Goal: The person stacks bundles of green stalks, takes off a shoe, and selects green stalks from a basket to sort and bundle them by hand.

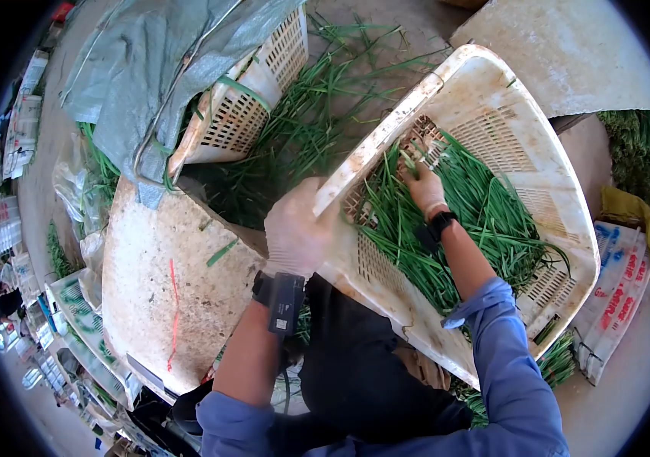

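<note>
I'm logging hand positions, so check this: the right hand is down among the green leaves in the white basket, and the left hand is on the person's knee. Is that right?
Not quite: the left hand is misplaced. The head view shows it at the rim of the white basket. The right hand is indeed down among the green leaves in it.
</note>
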A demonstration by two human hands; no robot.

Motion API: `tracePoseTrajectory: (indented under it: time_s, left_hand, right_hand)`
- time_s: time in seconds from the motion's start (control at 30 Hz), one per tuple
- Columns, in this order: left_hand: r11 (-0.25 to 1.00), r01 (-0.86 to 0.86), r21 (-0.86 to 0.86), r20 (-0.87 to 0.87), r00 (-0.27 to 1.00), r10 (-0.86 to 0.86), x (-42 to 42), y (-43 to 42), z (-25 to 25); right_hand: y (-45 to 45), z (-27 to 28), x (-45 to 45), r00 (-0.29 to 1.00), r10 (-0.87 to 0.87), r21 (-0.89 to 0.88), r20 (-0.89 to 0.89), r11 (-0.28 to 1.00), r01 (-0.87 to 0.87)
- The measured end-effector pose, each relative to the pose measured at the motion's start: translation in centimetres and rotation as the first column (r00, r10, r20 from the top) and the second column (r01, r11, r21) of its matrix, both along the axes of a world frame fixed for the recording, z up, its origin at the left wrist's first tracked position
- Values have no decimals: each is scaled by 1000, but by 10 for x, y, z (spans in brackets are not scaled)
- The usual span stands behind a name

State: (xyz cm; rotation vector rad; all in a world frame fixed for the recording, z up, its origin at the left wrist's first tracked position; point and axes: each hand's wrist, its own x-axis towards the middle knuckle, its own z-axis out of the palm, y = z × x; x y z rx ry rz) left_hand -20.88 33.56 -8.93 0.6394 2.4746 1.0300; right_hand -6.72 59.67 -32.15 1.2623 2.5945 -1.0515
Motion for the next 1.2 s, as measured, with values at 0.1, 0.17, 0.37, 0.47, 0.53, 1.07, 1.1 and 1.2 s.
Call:
tracePoseTrajectory:
  time_s: [0.1,0.17,0.37,0.47,0.53,1.07,1.1,1.2]
  left_hand:
    - [1000,-5,-6,-13,1000,5,0,1,2]
    - [1000,3,-9,-13,1000,-3,0,-1,-1]
    - [1000,1,6,1,1000,-1,1,1,1]
    - [1000,-1,3,4,1000,1,0,0,0]
    - [1000,-4,4,5,1000,4,1,0,0]
    - [1000,1,1,-24,1000,-1,-1,0,1]
    - [1000,4,-8,-28,1000,-4,-1,0,1]
    - [1000,-10,-6,4,1000,10,0,0,1]
  right_hand:
    - [-22,15,-45,964,85,-20,251,996,-83]
    - [-26,-9,-45,965,125,84,230,985,-148]
    - [0,-22,-12,989,-81,-230,-126,972,50]
    - [21,-4,12,930,-211,-650,-301,759,-38]
    - [28,40,14,988,-142,-746,-59,664,51]
    - [-109,18,38,689,564,-213,456,821,-530]
    - [-105,18,42,699,578,-224,422,813,-537]
    - [-84,18,59,733,644,-255,220,763,-594]
